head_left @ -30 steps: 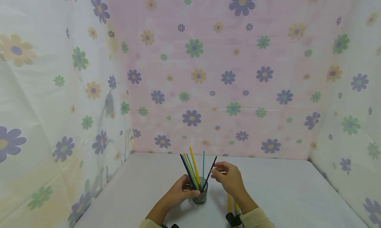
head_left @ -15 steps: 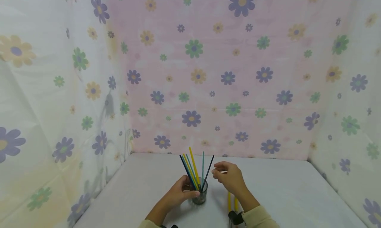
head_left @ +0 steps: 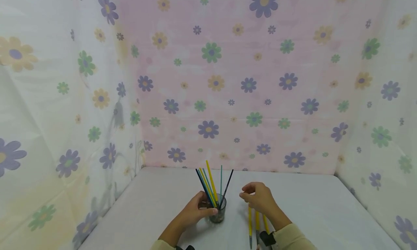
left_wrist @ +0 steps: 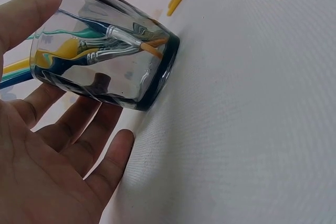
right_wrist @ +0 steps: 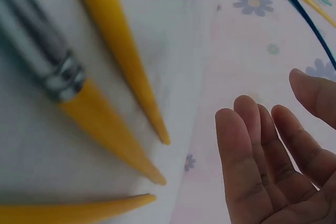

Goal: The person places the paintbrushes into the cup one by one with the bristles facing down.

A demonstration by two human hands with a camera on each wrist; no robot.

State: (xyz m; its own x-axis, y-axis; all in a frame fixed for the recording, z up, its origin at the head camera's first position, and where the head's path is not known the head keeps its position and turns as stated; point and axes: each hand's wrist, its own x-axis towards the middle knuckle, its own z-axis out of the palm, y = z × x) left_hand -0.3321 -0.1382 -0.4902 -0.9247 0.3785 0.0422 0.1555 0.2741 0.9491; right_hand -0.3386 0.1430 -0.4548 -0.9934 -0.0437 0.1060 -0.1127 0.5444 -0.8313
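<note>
My left hand holds a clear drinking glass upright on the table, thumb on one side and fingers on the other. Several paintbrushes with yellow, teal and dark blue handles stand in it, bristles down, as the left wrist view shows through the wall. A dark-handled paintbrush leans to the right in the glass. To the right of it, my right hand hovers with nothing in it, its fingers loosely bent. Below that hand lie three yellow-handled paintbrushes, close up in the right wrist view.
The table has a white cover. A pink flowered cloth hangs behind it, with pale flowered cloths at both sides. Dark wrist straps sit by the sleeves.
My right hand has come off the dark paintbrush and drawn back to the right and down. That brush now leans in the glass by itself. My left hand stays on the glass.
</note>
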